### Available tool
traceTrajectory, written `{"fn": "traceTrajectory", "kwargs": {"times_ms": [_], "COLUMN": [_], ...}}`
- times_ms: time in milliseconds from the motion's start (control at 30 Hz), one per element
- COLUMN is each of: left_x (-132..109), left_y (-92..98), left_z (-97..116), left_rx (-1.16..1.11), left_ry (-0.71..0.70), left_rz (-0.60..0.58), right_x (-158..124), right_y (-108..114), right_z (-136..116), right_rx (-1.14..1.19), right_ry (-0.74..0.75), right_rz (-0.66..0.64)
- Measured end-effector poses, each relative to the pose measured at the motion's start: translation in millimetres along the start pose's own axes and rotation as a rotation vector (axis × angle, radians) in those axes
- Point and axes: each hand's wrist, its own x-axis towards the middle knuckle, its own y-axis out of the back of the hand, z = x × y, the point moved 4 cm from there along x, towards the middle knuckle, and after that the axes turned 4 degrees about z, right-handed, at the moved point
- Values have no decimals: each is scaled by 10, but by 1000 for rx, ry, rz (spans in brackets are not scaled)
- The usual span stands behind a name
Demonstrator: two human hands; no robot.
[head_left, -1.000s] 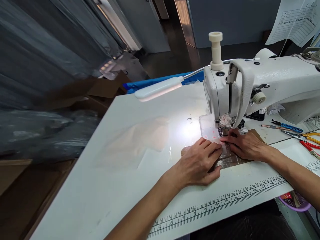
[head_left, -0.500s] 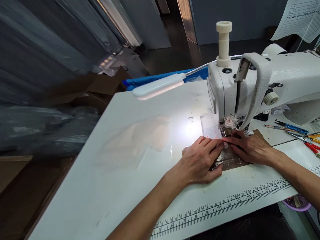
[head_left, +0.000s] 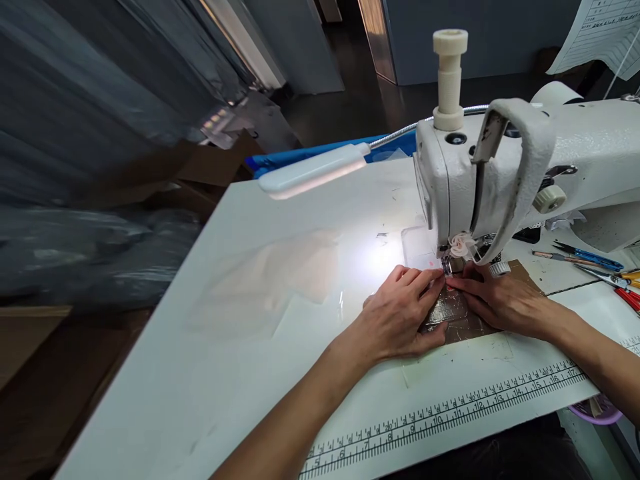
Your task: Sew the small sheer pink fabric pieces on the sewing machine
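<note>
A thin see-through fabric piece with pink spots [head_left: 425,259] lies at the presser foot [head_left: 454,264] of a white sewing machine [head_left: 443,180]. My left hand [head_left: 403,313] presses down on its near part, fingertips together just left of the foot and thumb held apart. From the other side, my right hand [head_left: 505,300] has its fingers closed on the same edge, right under the needle area. The fingers hide most of the fabric. Beneath both hands is a shiny brown taped sheet [head_left: 453,317]. A pale ruffled scrap [head_left: 461,245] hangs at the needle bar.
A pale sheer piece [head_left: 280,273] lies on the white table [head_left: 200,400] at left, under a lamp [head_left: 315,170]. A ruler strip [head_left: 440,420] runs along the front edge. Blue tweezers [head_left: 587,255] and scissors [head_left: 605,275] lie at right. A purple basket [head_left: 600,413] sits below.
The spotted fabric shows less beyond my left fingertips, and both hands have shifted very slightly at the presser foot. The view has moved a little.
</note>
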Motion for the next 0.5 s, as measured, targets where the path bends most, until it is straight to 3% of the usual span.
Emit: {"fn": "traceTrajectory", "kwargs": {"times_ms": [100, 300, 500], "left_x": [16, 37, 44], "left_y": [6, -3, -10], "left_z": [-26, -59, -77], "left_rx": [-29, 11, 58], "left_ry": [36, 57, 78], "left_rz": [-8, 0, -18], "right_x": [-17, -27, 16], "right_y": [10, 144, 285], "right_z": [4, 85, 193], "right_rx": [54, 250, 353], "right_ry": [-29, -239, -355], "right_rz": [1, -112, -85]}}
